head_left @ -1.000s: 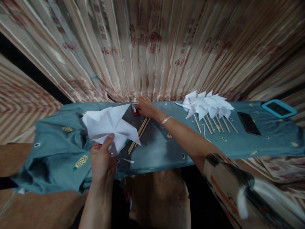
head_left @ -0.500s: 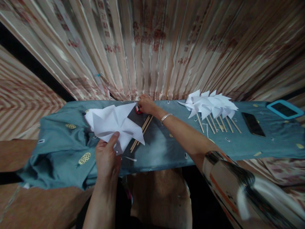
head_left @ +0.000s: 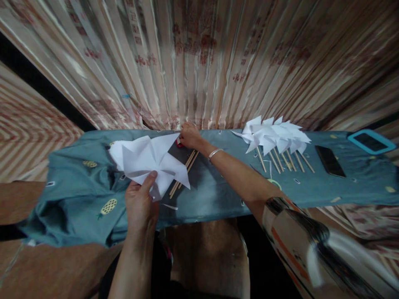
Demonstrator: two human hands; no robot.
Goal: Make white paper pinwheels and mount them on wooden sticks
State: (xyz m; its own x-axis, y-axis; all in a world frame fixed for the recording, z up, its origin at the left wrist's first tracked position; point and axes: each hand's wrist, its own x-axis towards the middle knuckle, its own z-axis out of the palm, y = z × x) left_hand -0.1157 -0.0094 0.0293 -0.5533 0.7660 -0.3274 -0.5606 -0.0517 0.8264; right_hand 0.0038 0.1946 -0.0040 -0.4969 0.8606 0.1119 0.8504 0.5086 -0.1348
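Note:
My left hand (head_left: pixel 141 199) pinches a white folded paper pinwheel (head_left: pixel 154 160) near its middle, thumb on top, above the cloth. More white paper (head_left: pixel 116 154) shows behind it on the left. My right hand (head_left: pixel 190 135) is at the far edge of the table, fingers curled together beside a small red box (head_left: pixel 178 142); what the fingertips hold, if anything, is hidden. Several thin wooden sticks (head_left: pixel 190 161) lie between my hands, partly under the paper pinwheel. On the right, several finished-looking white pinwheels (head_left: pixel 272 135) on sticks lie overlapping in a row.
A blue-grey cloth with pineapple prints (head_left: pixel 215 203) covers the narrow table. A dark phone (head_left: pixel 329 160) and a blue-framed tablet-like object (head_left: pixel 372 141) lie at the right. A pale green ring (head_left: pixel 274 182) sits by my right forearm. A pleated curtain (head_left: pixel 199 74) hangs along the back.
Both hands stay nearly where they were, the left still on the paper pinwheel and the right beside the red box. The whole view has shifted very slightly.

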